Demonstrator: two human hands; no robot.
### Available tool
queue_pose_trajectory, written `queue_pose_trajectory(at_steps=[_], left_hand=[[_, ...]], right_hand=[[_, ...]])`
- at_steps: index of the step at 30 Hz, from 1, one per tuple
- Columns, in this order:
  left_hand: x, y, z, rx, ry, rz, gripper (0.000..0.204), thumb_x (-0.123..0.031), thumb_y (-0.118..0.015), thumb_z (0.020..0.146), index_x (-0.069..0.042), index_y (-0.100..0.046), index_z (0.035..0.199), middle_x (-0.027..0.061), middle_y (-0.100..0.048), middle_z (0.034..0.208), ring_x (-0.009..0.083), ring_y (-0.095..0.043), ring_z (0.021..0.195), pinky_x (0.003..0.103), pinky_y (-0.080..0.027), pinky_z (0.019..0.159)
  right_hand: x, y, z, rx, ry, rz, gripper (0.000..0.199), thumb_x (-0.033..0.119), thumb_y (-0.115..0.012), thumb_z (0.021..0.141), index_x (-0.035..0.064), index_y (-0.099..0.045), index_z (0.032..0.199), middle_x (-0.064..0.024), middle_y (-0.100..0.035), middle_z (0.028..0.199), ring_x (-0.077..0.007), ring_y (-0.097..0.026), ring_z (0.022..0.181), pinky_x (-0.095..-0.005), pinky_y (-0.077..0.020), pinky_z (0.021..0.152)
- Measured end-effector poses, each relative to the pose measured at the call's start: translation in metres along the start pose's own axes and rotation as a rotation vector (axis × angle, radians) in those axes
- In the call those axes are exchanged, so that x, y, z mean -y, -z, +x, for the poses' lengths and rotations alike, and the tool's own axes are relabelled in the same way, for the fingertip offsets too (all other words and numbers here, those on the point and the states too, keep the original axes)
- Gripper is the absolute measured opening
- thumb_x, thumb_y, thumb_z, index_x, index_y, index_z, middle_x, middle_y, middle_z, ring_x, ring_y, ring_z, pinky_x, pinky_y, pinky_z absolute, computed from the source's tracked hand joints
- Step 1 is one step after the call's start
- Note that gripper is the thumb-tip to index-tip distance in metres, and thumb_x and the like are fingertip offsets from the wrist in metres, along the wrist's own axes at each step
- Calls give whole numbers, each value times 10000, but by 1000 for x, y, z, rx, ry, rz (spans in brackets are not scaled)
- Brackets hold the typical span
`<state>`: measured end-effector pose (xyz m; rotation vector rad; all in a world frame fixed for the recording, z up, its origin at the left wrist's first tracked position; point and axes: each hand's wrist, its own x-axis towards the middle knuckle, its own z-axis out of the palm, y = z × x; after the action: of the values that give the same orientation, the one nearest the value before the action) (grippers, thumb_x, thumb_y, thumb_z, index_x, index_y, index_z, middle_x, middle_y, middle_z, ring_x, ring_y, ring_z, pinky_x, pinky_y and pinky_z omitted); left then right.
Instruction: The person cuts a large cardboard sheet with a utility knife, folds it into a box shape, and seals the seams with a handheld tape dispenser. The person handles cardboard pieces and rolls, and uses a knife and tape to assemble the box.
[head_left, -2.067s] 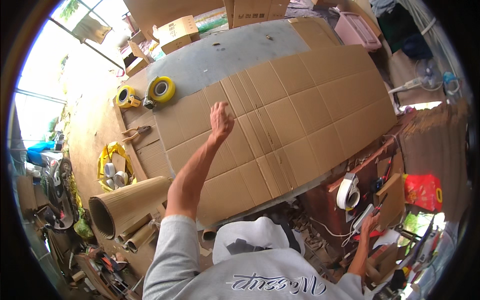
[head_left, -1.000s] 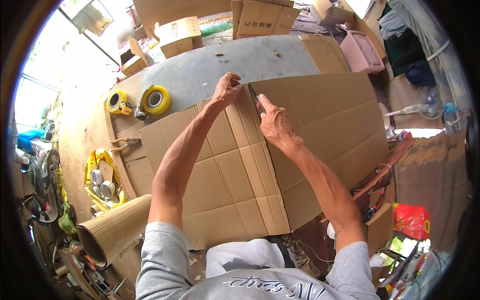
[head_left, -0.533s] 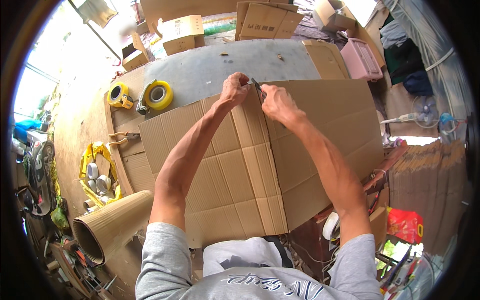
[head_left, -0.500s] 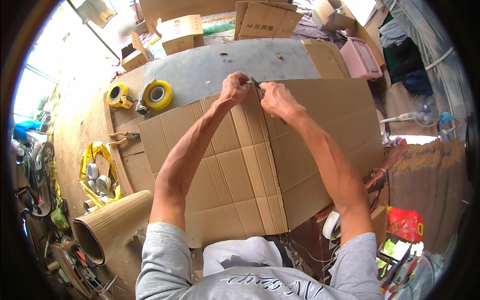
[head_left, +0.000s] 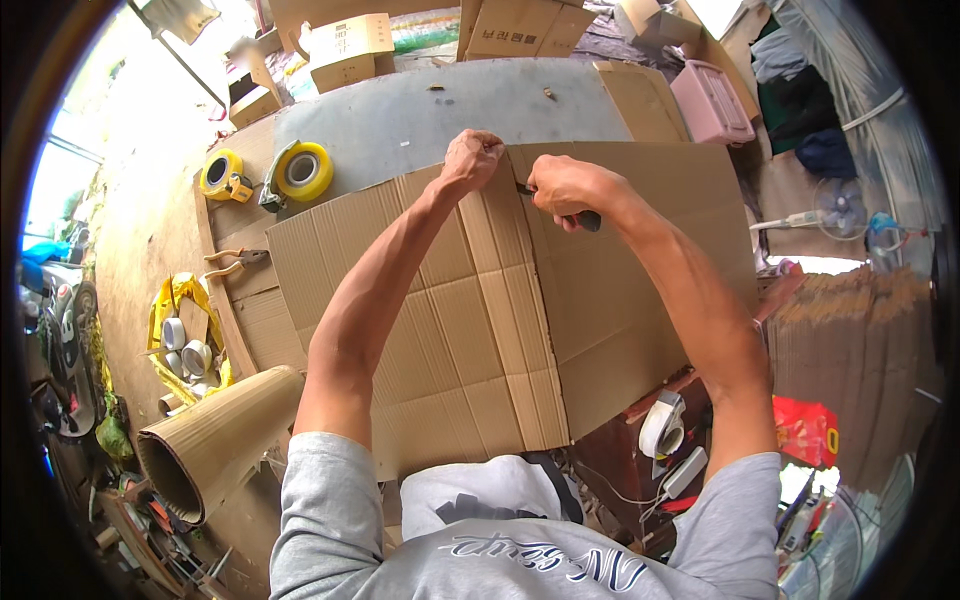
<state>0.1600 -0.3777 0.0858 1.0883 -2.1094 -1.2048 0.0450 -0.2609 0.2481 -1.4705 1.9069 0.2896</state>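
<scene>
A creased cardboard sheet (head_left: 450,330) lies in front of me, its right edge running alongside a second, smoother cardboard sheet (head_left: 640,290). My left hand (head_left: 472,160) is closed at the far edge of the creased sheet, its fingertips pinching the cardboard near the top of the seam. In my right hand (head_left: 575,188) is a knife (head_left: 588,221) with a dark handle. Its front end points left toward the seam, just right of my left hand. Most of the blade is hidden by my fingers.
Left of the sheets are yellow tape rolls (head_left: 303,171), pliers (head_left: 238,260) and a yellow bag (head_left: 180,330) with white rolls. A rolled cardboard tube (head_left: 220,440) lies near my left arm. A pink box (head_left: 712,103) stands at the far right, a tape dispenser (head_left: 662,425) near my right elbow.
My right hand has drawn back from my left hand, turning to the right and nearer, so the knife's dark handle now shows. My left hand stays at the far edge.
</scene>
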Motion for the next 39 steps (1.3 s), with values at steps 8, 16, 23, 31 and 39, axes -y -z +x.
queue_pose_trajectory(at_steps=[8, 16, 23, 31, 39], left_hand=[[-10, -9, 11, 117, 131, 101, 402, -465, -731, 809, -110, -798, 984, 144, -759, 921, 303, -721, 922, 389, -545, 843], [-12, -14, 7, 74, 175, 73, 406, -479, -737, 805, -106, -794, 957, 125, -762, 956, 323, -706, 977, 412, -507, 898], [-13, -20, 4, 18, 149, 191, 373, -466, -723, 827, -125, -797, 958, 130, -761, 960, 326, -701, 997, 443, -486, 910], [-6, -20, 9, 45, 197, 158, 355, -448, -708, 839, -140, -801, 991, 128, -763, 993, 323, -696, 1025, 446, -479, 932], [-8, -23, 12, 19, 208, 217, 354, -458, -712, 826, -170, -803, 1013, 114, -757, 1050, 320, -686, 1055, 432, -457, 961]], right_hand=[[5, -13, -24, -15, -8, -32, 230, 39, -511, 815, -60, -673, 685, -207, -676, 622, -293, -722, 604, -414, -573, 566], [-13, -33, -26, -80, 3, 58, 231, 48, -506, 819, -75, -665, 704, -211, -687, 657, -293, -714, 592, -420, -569, 560], [-23, -40, -45, 135, -7, 26, 161, -27, -503, 749, -69, -609, 636, -199, -638, 582, -268, -679, 537, -408, -534, 494], [-44, -93, -72, 66, 35, -25, 113, 12, -516, 839, -4, -597, 915, -235, -683, 784, -406, -705, 715, -502, -568, 650], [-39, -114, -62, -71, -30, 64, 168, 26, -523, 805, -20, -634, 922, -295, -677, 864, -487, -664, 876, -554, -519, 760]])
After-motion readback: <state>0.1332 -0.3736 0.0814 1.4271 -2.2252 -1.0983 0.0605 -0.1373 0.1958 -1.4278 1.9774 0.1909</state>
